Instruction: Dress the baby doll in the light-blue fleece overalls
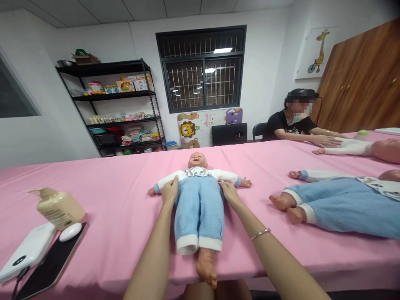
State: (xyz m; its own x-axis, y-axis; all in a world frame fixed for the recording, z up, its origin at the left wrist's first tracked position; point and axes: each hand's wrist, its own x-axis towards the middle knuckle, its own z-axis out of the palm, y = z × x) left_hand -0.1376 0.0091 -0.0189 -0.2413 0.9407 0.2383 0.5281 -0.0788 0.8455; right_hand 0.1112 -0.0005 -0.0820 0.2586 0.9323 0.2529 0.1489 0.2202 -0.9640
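A baby doll (197,160) lies on its back on the pink-covered table, head away from me and arms spread out. It wears a white top (198,172) with an animal face and light blue trousers (199,208) with white cuffs. One bare foot (206,266) sticks out of the cuff on the right; no foot shows at the other cuff. My left hand (169,190) is closed on the left side of the trousers' waist. On the opposite side, my right hand (229,191) grips the waist too. The fingertips are partly hidden by the cloth.
To the left on the pink cloth (112,216) are a pump bottle (61,206), a white power bank (28,252), a phone (53,266) and a white oval case (70,232). At right lies another dressed doll (343,200). Beyond it, a person (290,125) touches a third doll (353,146).
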